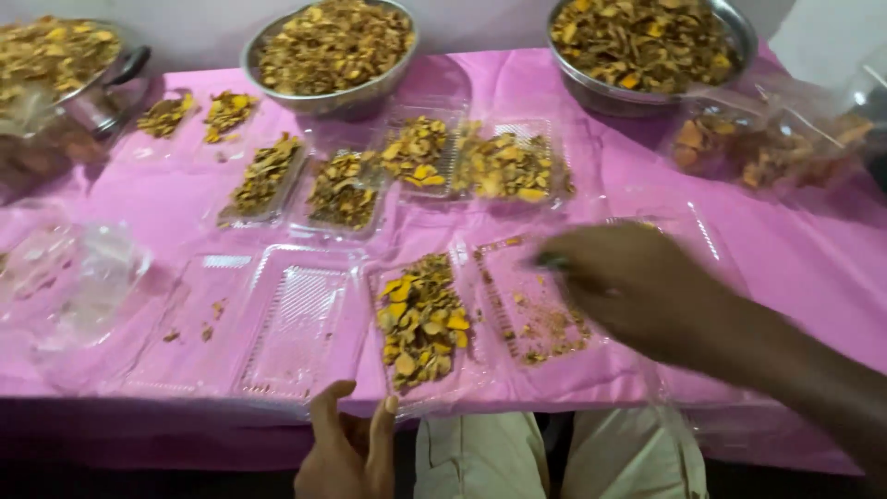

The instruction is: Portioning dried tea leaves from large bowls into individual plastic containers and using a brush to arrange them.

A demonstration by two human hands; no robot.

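- Head view: the right hand [628,286] was seen blurred, fingers loosely curled above the lid half of an open clear clamshell tray [531,305] strewn with crumbs; whether anything was pinched could not be told.
- Its other half was heaped with yellow dried slices [422,319] near the table's front edge.
- Crumbs would best be swept gently and the thin tray steadied.
- The left hand [349,448] was held half open, empty, at the pink tablecloth [813,277] edge.

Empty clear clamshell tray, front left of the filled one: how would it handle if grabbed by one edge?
The empty clamshell tray looks thin and see-through, so probably very light and floppy. It lies open on the pink tablecloth, so a push likely slides it. Its hinged lid may flap.
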